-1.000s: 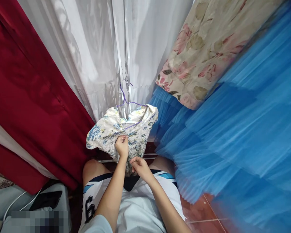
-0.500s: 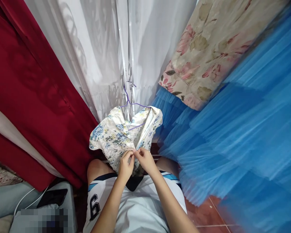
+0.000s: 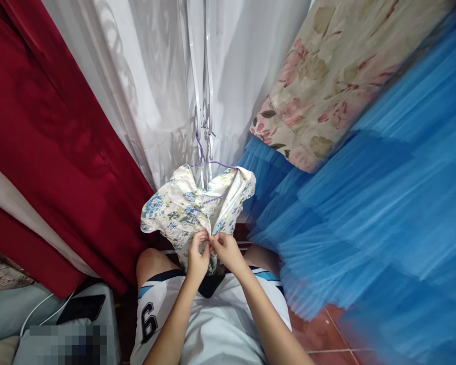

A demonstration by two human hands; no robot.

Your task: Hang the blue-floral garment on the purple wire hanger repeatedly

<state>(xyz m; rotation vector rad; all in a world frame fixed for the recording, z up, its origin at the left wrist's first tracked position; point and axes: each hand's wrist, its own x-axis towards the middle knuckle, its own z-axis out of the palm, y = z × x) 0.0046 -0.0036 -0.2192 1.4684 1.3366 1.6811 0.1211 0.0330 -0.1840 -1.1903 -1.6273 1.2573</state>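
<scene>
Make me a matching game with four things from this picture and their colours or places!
Things:
1. hanger
2. ruffled cloth
3. blue-flowered top
4. red cloth

Colours, places and states:
A. pinched at the front by the left hand and right hand
B. on the picture's left side
C. purple
D. blue all over

Right pairs: 1-C, 2-D, 3-A, 4-B

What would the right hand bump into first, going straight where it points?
Probably the short-sleeved floral garment, which the right hand seems to pinch; the left hand is close too, depth unclear.
</scene>
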